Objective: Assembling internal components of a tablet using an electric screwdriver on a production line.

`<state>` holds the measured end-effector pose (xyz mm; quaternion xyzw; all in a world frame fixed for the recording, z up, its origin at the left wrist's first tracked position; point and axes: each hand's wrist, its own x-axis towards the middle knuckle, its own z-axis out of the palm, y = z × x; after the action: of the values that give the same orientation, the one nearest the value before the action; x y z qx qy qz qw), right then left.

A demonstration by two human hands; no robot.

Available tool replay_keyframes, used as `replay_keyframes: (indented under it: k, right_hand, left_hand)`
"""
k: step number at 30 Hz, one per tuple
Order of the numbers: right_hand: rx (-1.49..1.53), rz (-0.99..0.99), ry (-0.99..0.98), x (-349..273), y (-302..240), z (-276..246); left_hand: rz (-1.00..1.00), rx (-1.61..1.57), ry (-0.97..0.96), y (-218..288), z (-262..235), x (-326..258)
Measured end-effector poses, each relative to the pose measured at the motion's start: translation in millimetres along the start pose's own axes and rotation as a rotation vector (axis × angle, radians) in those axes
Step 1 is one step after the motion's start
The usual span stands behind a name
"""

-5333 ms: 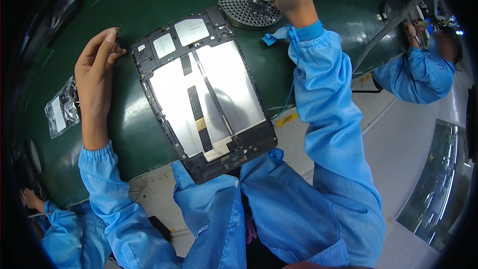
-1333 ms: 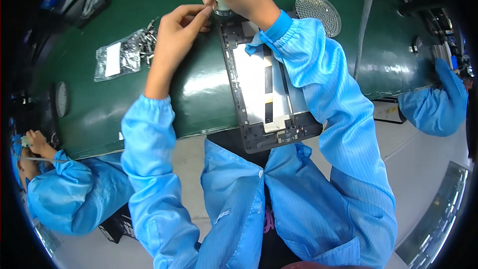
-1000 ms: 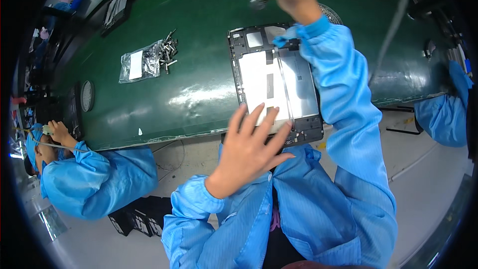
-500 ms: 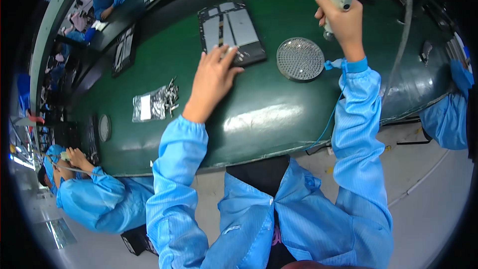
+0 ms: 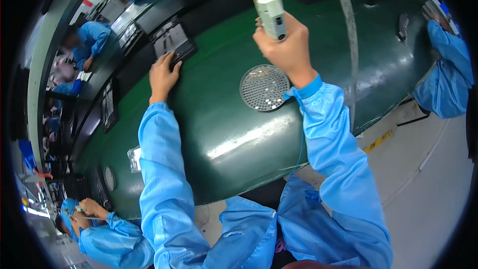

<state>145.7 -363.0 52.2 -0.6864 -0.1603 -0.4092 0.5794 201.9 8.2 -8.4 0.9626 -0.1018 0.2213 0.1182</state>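
Note:
My left hand (image 5: 164, 75) lies with its fingers stretched over the near edge of a flat black device casing (image 5: 172, 39) with silver-grey panels inside. Its thumb is apart from the fingers. My right hand (image 5: 289, 47) is wrapped around a pale electric screwdriver (image 5: 271, 14), raised over the green table; its tip is hidden by the hand. Close below that hand sits a round grey dish (image 5: 264, 89) with a grid of holes and small shiny pieces in it. A blue wrist strap (image 5: 309, 87) circles my right wrist.
A grey cable (image 5: 348, 30) hangs right of my right arm. Another flat device (image 5: 108, 104) lies far left, and a clear plastic bag (image 5: 133, 159) is partly hidden by my left sleeve. Co-workers in blue sit at left (image 5: 107, 241) and right (image 5: 445, 87).
The casing has moved away to the back left, with my left hand still at its near edge. My right hand and the screwdriver have shifted left. The head view has turned somewhat.

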Motion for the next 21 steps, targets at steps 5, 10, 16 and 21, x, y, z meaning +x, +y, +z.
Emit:
replay_keyframes:
  k: [5,10,16,21]
  right_hand:
    - [0.121,0.088,-0.104,2.4,-11.9,1.5]
    - [0.415,0.201,-0.367,-4.0,1.7,-10.2]
    - [0.664,0.664,-0.868,20.5,-14.7,-50.4]
    - [0.528,0.465,-0.575,18.4,-14.5,-44.5]
  left_hand:
    - [0.08,0.123,0.431,45.5,16.8,23.8]
    - [-0.084,-0.586,0.267,142.0,83.0,97.3]
    - [-0.455,-1.001,-0.159,254.1,175.2,209.1]
    - [-0.422,-0.595,-0.076,309.0,237.1,269.8]
